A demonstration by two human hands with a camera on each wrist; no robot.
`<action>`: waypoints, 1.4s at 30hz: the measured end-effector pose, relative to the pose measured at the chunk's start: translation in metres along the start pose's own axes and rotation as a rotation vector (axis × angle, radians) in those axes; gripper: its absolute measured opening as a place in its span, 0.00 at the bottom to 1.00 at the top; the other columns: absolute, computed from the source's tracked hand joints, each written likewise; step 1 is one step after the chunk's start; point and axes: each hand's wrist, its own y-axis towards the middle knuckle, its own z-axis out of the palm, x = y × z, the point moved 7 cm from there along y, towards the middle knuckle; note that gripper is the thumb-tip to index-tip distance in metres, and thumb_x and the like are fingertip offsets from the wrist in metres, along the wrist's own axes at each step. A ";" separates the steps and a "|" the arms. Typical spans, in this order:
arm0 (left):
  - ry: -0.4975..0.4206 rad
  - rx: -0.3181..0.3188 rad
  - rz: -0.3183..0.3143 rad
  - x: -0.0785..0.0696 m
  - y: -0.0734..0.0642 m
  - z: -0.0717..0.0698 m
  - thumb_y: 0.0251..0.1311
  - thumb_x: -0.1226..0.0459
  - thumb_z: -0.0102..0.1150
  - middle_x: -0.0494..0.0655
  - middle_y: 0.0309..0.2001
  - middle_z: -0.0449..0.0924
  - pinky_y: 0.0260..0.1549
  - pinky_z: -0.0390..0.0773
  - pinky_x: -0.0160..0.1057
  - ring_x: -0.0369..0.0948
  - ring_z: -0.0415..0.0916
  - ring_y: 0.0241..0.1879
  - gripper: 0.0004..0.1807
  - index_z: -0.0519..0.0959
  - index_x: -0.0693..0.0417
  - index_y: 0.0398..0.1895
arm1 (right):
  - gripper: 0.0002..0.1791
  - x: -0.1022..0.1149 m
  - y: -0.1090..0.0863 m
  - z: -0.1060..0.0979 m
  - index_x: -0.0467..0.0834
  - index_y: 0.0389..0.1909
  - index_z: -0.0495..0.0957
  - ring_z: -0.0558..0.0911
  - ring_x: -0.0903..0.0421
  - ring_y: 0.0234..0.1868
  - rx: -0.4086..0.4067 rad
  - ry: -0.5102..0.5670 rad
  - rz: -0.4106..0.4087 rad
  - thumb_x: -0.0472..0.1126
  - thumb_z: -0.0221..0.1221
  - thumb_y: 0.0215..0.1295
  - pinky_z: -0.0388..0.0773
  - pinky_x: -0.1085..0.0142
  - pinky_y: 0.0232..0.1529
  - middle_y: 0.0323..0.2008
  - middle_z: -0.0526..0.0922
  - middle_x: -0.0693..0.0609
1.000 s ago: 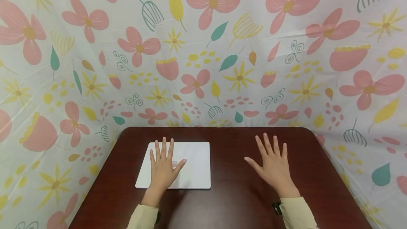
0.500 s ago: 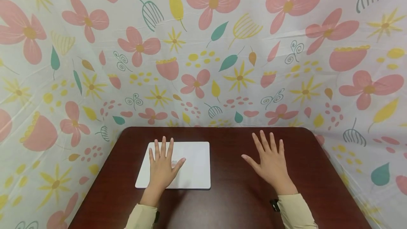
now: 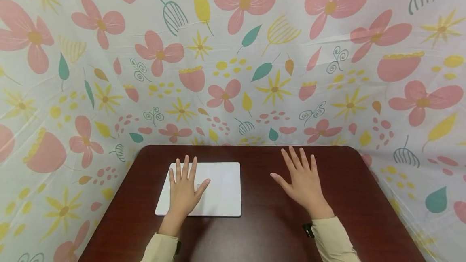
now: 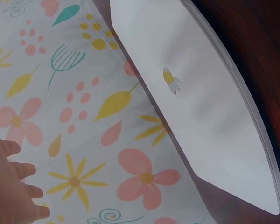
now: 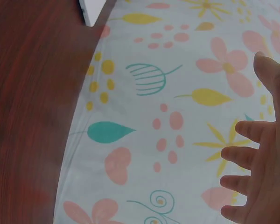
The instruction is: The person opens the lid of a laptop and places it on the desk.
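A closed silver laptop point(image 3: 222, 189) lies flat on the left half of the dark wooden table. Its lid carries a shiny apple logo point(image 4: 171, 81), partly covered by the thumb in the head view. Over the laptop's left part hovers my left hand point(image 3: 183, 195), palm down, fingers spread and straight, holding nothing. The left wrist view shows a gap between its fingers point(image 4: 25, 170) and the lid. My right hand point(image 3: 306, 187) is raised above the table to the right of the laptop, also spread, with nothing in it.
The reddish-brown table point(image 3: 262, 233) has rounded far corners. A white curtain point(image 3: 233, 55) printed with pink flowers and yellow and green leaves hangs behind it and at both sides. Both sleeves are beige, with a dark band point(image 3: 308, 230) at the right wrist.
My right hand has moved left and slightly forward, toward the laptop. My left hand has drifted slightly left. The laptop has stayed in place.
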 end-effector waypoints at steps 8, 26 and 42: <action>0.000 -0.031 0.006 0.001 0.000 -0.004 0.64 0.38 0.46 0.55 0.75 0.48 0.68 0.41 0.63 0.55 0.35 0.75 0.44 0.51 0.50 0.76 | 0.46 0.007 0.006 0.000 0.45 0.74 0.56 0.50 0.39 0.74 -0.005 0.021 -0.008 0.67 0.54 0.62 0.39 0.41 0.70 0.72 0.59 0.41; -0.057 -0.082 -0.014 0.011 0.003 -0.018 0.65 0.45 0.52 0.58 0.71 0.58 0.69 0.46 0.58 0.56 0.47 0.73 0.41 0.55 0.56 0.74 | 0.44 0.026 0.021 0.005 0.43 0.74 0.55 0.56 0.41 0.72 -0.037 0.111 -0.063 0.63 0.55 0.64 0.44 0.43 0.70 0.71 0.62 0.42; -0.134 -0.128 -0.078 0.031 0.002 -0.020 0.65 0.49 0.55 0.64 0.68 0.60 0.66 0.52 0.60 0.59 0.53 0.70 0.40 0.57 0.64 0.72 | 0.41 0.042 0.031 0.028 0.39 0.72 0.58 0.62 0.40 0.69 -0.046 0.201 -0.093 0.58 0.56 0.65 0.52 0.43 0.69 0.67 0.66 0.40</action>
